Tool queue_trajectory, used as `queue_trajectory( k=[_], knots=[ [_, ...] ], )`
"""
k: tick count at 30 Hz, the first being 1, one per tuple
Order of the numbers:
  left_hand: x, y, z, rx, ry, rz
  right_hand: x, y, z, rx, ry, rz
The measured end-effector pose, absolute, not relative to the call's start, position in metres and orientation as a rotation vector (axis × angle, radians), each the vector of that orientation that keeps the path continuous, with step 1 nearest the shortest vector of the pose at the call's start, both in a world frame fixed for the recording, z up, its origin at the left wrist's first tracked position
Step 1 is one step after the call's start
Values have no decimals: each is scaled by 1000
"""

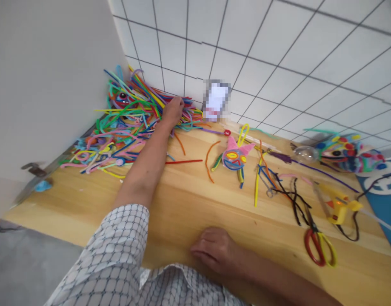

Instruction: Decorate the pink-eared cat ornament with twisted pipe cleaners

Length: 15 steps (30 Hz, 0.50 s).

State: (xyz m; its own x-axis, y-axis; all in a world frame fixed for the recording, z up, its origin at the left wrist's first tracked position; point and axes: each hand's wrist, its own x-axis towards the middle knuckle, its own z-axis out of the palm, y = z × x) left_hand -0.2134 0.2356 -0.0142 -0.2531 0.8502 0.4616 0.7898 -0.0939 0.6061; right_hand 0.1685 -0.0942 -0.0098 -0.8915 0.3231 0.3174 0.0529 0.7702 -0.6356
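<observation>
My left hand [173,111] reaches to the back of the table, into a big heap of coloured pipe cleaners [141,114]. Its fingers are curled closed on some of them, and the fingertips are partly hidden. My right hand [214,250] rests as a loose fist near the table's front edge, with nothing showing in it. Between them and farther back lies a small pipe-cleaner figure [234,159] with pink ears, a clear round body and a yellow loop on top. An orange pipe cleaner [209,161] curves beside it.
A phone [216,101] leans on the tiled wall. To the right lie scissors [319,246], a yellow glue gun [338,208], black pipe cleaners [295,199] and a clear ball [305,154]. Several decorated crafts [342,153] stand at the far right. A grey panel [55,85] borders the left.
</observation>
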Motion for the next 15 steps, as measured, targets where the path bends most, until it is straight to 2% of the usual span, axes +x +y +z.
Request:
queue_trajectory(
  k=[7, 12, 15],
  knots=[
    [-213, 236, -18, 1852, 1964, 1242, 151, -78, 18, -394, -2715, 983],
    [-215, 237, -20, 1737, 1825, 1413, 108, -29, 62, -535, -2669, 819],
    [-218, 237, -20, 1717, 1753, 1503, 68, 27, 92, -747, -2615, 591]
  ],
)
